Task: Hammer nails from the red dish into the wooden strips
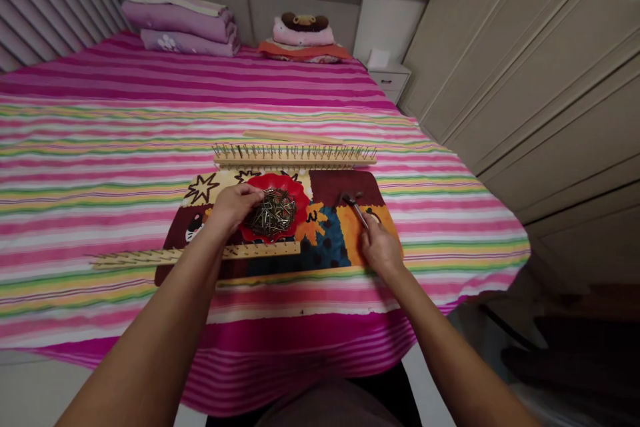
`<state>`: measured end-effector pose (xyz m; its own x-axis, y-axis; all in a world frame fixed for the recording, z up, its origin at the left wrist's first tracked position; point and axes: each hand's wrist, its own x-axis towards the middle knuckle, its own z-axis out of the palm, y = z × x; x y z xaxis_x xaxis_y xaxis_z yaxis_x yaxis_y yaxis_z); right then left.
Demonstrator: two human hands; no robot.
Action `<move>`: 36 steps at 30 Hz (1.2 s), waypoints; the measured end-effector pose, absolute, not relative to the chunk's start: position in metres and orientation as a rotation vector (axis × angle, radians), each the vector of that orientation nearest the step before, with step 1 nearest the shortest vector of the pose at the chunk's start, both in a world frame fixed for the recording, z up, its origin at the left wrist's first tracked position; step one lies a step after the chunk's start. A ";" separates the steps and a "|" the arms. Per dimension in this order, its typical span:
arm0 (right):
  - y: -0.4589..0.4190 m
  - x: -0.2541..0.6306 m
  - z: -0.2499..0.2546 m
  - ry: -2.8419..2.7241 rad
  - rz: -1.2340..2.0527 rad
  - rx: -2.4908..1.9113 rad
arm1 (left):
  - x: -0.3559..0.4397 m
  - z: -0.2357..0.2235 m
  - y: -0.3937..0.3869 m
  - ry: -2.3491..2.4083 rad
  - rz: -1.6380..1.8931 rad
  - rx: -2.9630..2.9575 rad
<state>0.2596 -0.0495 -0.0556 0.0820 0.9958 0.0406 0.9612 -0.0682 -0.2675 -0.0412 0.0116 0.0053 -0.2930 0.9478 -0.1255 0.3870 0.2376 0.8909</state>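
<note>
Across the bed from me, the person's two hands are working well apart: the left hand (pixel 235 205) is resting over the left side of a scalloped red bowl (pixel 301 195) holding loose metal nails (pixel 273 215), and I cannot tell whether its bunched fingertips are pinching one. The right hand (pixel 383 247) is gripping a dark-headed hammer (pixel 358 211) above the patchwork mat (pixel 327 250). A pale wooden strip studded with nails (pixel 265 250) is lying below the bowl, passing under the left forearm, while another nail-studded wooden strip (pixel 295 161) is lying beyond the mat.
</note>
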 end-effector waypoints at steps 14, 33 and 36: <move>-0.052 0.256 -0.053 -2.001 0.111 -2.187 | -0.036 -0.017 -0.124 1.829 1.433 0.922; -0.053 0.256 -0.055 -2.000 0.118 -2.166 | 0.005 -0.067 -0.121 2.089 1.525 1.195; -0.053 0.256 -0.055 -1.998 0.113 -2.168 | 0.007 -0.068 -0.121 2.113 1.508 1.247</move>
